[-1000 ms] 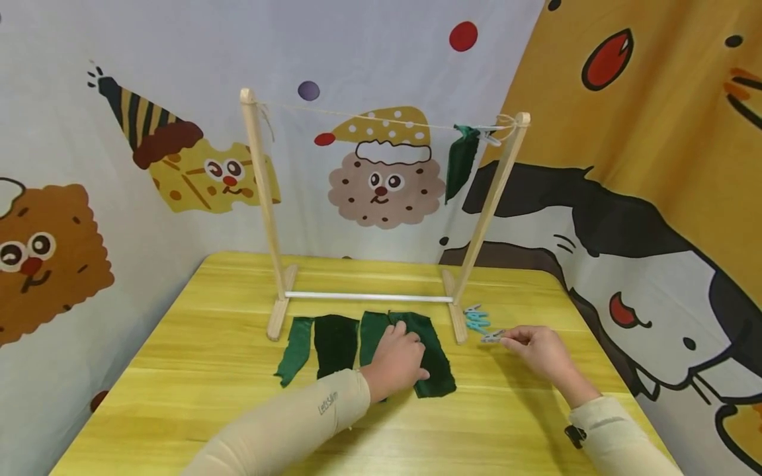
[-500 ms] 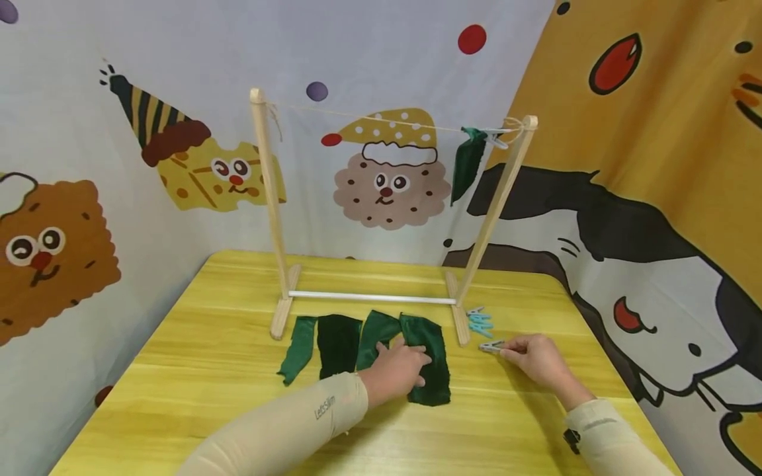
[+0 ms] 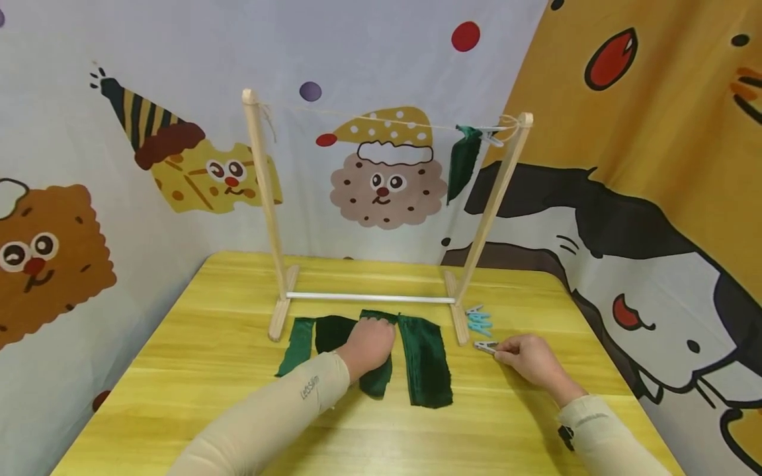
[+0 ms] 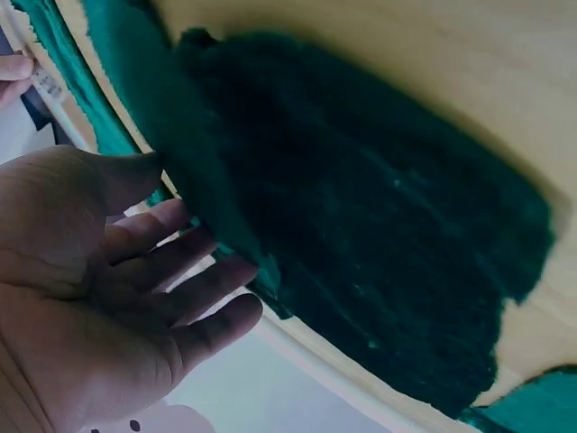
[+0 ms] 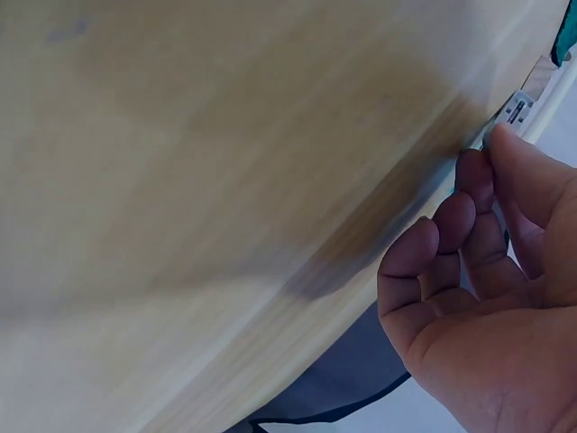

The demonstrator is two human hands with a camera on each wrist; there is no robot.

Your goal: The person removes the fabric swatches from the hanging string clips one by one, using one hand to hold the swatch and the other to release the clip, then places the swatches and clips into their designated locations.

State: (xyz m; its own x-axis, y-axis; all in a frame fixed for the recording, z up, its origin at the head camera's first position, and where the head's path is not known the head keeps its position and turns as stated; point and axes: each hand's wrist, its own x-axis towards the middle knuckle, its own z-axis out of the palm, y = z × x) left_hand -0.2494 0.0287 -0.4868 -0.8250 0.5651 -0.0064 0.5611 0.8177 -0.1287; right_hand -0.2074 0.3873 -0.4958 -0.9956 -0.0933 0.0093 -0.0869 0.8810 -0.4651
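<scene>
My left hand (image 3: 370, 345) lies over a green velvet cloth piece (image 3: 376, 382), part of which it hides. In the left wrist view its fingers (image 4: 203, 289) are loosely extended at the cloth's edge, thumb apart. Left of it are a dark green cloth (image 3: 332, 334) and a narrow green strip (image 3: 299, 344); on its right, another green cloth piece (image 3: 427, 363) lies flat. My right hand (image 3: 532, 360) pinches a grey clothespin (image 3: 485, 346) between thumb and fingertips, just above the table. The clothespin also shows in the right wrist view, past the thumb.
A wooden rack with two posts (image 3: 262, 185) and a white crossbar (image 3: 369, 297) stands behind the cloths. From its string (image 3: 411, 123), a clothespin (image 3: 491, 135) holds a green cloth (image 3: 463, 165). Blue clothespins (image 3: 479, 322) lie beside the rack's right foot (image 3: 457, 311).
My left hand has moved left, off the rightmost cloth and onto the piece beside it. The rightmost cloth now lies straighter and separate. My right hand keeps the clothespin, shifting slightly left.
</scene>
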